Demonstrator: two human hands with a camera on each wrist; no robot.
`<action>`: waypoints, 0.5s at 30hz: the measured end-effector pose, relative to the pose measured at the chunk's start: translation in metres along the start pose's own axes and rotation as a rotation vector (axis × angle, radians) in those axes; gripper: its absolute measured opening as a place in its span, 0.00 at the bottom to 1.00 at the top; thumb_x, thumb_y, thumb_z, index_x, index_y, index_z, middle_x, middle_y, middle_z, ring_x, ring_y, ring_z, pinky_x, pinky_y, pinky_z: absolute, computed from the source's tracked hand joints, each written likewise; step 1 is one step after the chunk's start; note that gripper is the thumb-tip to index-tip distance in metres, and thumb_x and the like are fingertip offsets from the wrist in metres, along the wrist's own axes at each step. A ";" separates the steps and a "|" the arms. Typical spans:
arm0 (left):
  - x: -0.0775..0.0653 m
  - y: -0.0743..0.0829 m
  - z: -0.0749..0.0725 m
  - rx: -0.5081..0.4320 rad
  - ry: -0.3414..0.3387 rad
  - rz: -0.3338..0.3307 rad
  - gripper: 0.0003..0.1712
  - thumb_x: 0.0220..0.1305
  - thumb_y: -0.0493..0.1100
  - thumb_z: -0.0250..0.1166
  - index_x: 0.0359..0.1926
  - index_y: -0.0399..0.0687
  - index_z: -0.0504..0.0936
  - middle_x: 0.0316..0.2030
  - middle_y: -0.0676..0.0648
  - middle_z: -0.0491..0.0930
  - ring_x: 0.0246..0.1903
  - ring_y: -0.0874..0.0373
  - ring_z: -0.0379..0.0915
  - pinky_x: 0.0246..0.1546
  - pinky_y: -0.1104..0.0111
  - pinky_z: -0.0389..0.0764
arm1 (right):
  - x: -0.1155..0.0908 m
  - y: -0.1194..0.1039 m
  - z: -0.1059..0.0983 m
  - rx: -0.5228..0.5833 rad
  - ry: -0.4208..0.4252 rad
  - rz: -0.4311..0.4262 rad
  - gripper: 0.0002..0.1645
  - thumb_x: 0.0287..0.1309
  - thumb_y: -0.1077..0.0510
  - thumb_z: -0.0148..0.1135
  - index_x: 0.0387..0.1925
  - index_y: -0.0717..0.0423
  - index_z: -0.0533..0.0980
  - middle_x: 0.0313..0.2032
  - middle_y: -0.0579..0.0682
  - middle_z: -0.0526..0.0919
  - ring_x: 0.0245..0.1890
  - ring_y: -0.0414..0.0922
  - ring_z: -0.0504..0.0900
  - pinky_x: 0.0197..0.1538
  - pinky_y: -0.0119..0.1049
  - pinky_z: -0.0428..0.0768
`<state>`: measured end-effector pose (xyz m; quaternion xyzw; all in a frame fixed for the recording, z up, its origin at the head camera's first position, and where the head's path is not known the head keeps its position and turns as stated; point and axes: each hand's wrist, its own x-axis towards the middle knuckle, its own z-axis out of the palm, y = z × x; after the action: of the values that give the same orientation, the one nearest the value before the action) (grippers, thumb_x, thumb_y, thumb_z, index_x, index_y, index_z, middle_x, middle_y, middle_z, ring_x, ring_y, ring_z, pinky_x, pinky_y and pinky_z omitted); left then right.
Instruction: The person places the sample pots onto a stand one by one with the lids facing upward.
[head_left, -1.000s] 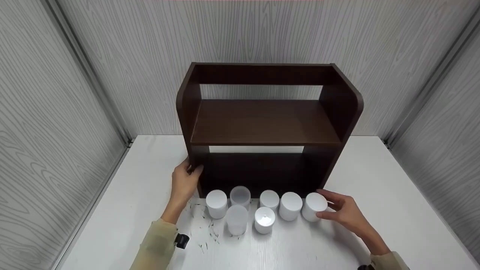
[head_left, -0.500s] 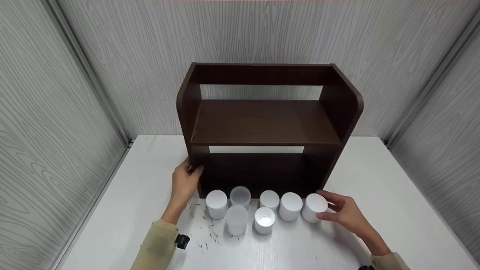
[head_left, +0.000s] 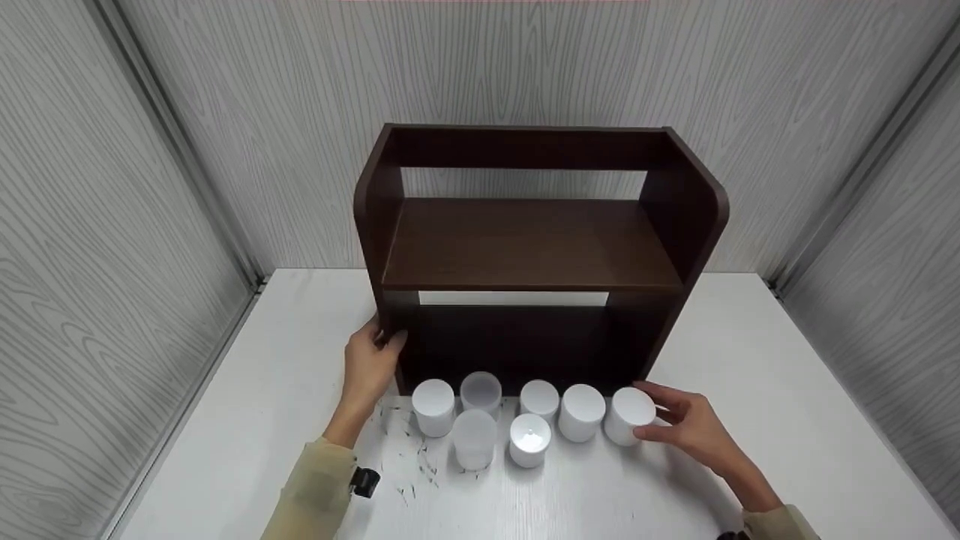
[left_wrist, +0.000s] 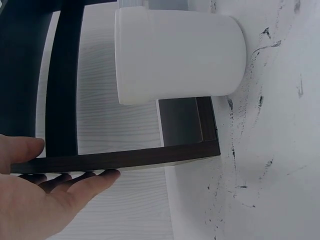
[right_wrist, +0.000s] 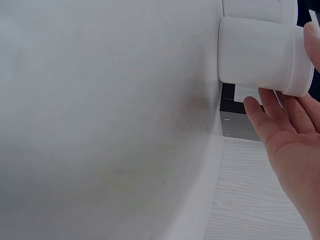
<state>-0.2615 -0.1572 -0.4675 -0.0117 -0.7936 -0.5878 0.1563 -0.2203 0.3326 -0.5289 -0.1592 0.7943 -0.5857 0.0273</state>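
Observation:
My left hand (head_left: 370, 365) grips the left side panel of a dark brown two-tier shelf (head_left: 525, 244), thumb inside and fingers along the outer face. In the left wrist view that panel's edge (left_wrist: 145, 156) runs between thumb and fingers. At the right end of a row of containers, my right hand (head_left: 694, 429) holds a white lidded jar (head_left: 628, 416) between thumb and fingers. The right wrist view has the same jar (right_wrist: 257, 52) upright on the table, fingers curved along its side and the thumb by its lid.
Left of that jar stand more white jars (head_left: 581, 412) and two translucent cups (head_left: 474, 441), close before the shelf's lower opening. A shiny-topped white jar (head_left: 529, 442) sits nearer the front. Dark scuffs mark the white table (head_left: 427, 495). Grey wood-grain walls (head_left: 187, 112) enclose the back and sides.
The jar at the right end has shifted very slightly toward the front with my right hand. My left hand and the shelf stay in place.

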 end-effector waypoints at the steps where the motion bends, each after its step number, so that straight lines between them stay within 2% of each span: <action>1: 0.000 0.000 0.000 0.000 0.001 -0.001 0.29 0.74 0.37 0.63 0.71 0.28 0.72 0.65 0.29 0.76 0.66 0.35 0.73 0.65 0.52 0.78 | 0.000 0.000 0.000 0.000 0.001 -0.001 0.42 0.52 0.67 0.81 0.68 0.70 0.75 0.65 0.66 0.78 0.63 0.36 0.79 0.64 0.31 0.78; 15: 0.000 -0.003 0.001 -0.010 0.013 0.012 0.27 0.74 0.35 0.63 0.69 0.27 0.74 0.64 0.27 0.77 0.66 0.33 0.73 0.64 0.49 0.77 | 0.000 0.001 0.001 -0.014 0.025 0.041 0.43 0.49 0.66 0.83 0.68 0.67 0.76 0.65 0.62 0.80 0.63 0.38 0.79 0.64 0.30 0.77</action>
<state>-0.2624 -0.1571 -0.4709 -0.0134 -0.7895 -0.5910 0.1651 -0.2199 0.3320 -0.5302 -0.1357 0.8018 -0.5813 0.0282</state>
